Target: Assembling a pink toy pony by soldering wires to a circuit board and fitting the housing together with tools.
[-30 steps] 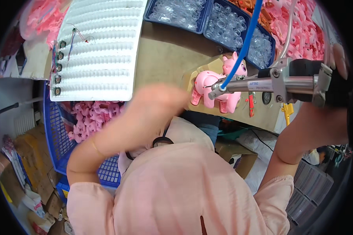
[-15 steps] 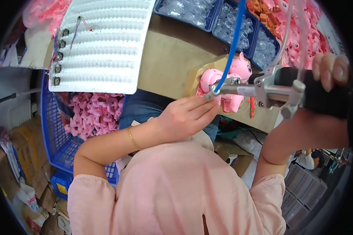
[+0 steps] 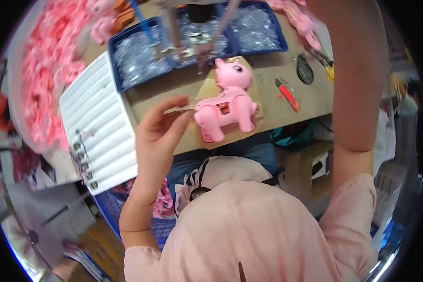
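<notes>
A pink toy pony (image 3: 235, 110) lies on its side in a yellowish holder (image 3: 207, 89), with an opening in its body. Beside the pony's rear end is my left hand (image 3: 160, 127), its thumb and fingertips brought together in a pinch. A thin dark bit shows at the fingertips, too small to name. My right forearm (image 3: 357, 94) reaches up past the upper edge, so the hand is out of sight. A blurred power screwdriver (image 3: 201, 37) hangs over the blue bins, beyond the pony.
Blue bins (image 3: 143, 75) of clear plastic parts line the back. A white ribbed tray (image 3: 103, 127) lies left, near a large heap of pink parts (image 3: 47, 94). A red cutter (image 3: 289, 97) and a black oval object (image 3: 304, 69) are on the right.
My view has turned. The screwdriver, which my right hand held over the pony, is now up and away. My left hand has drawn back to the pony's left side. My right arm has risen.
</notes>
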{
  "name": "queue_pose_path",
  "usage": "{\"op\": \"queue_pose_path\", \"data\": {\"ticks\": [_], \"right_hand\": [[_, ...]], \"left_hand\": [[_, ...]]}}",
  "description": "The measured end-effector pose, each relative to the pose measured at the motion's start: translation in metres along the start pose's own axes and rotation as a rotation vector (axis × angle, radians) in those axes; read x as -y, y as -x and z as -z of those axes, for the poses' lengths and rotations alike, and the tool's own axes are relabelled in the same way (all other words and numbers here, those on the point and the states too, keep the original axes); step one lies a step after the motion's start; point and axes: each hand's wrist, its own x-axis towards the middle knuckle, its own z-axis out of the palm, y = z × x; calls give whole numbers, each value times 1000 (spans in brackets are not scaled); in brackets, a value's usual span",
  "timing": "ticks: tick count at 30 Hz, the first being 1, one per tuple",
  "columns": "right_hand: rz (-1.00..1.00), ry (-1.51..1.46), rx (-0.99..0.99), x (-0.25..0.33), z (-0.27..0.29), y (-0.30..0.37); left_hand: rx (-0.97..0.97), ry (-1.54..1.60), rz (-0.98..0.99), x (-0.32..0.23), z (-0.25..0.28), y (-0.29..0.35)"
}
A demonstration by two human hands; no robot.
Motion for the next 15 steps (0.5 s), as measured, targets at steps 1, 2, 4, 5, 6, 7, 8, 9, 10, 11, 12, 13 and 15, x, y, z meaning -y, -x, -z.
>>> {"op": "queue_pose_path", "data": {"ticks": [1,2,4,5,6,7,8,9,10,11,12,13,15], "right_hand": [[-29,28,-23,6,-3,9],[-45,37,-24,9,-12,12],[-65,50,-7,38,-43,22],[-69,54,4,34,-43,24],[-79,57,-10,31,-46,34],[-17,3,15,26,-54,49],[51,-60,50,23,-57,56],[50,-71,54,19,-55,59],[12,-133,7,17,-51,59],[-27,-193,-39,15,-48,58],[-25,-205,-29,11,-46,57],[-54,-238,22,5,-46,55],[-81,-274,76,-6,-49,54]], "left_hand": [[26,-57,-17,-3,-3,-2],[22,-116,-30,-4,-5,-3],[19,-149,-55,-6,-16,-3],[53,-205,-100,-6,-21,-3],[106,-256,-150,-6,-28,-5],[147,-279,-245,0,-35,-12],[146,-284,-237,2,-39,-15],[172,-258,-244,2,-41,-17],[194,-232,-251,3,-43,-18],[186,-199,-360,6,-49,-22],[173,-204,-352,5,-50,-22],[134,-265,-260,2,-50,-19],[93,-326,-164,3,-47,-16]]}}
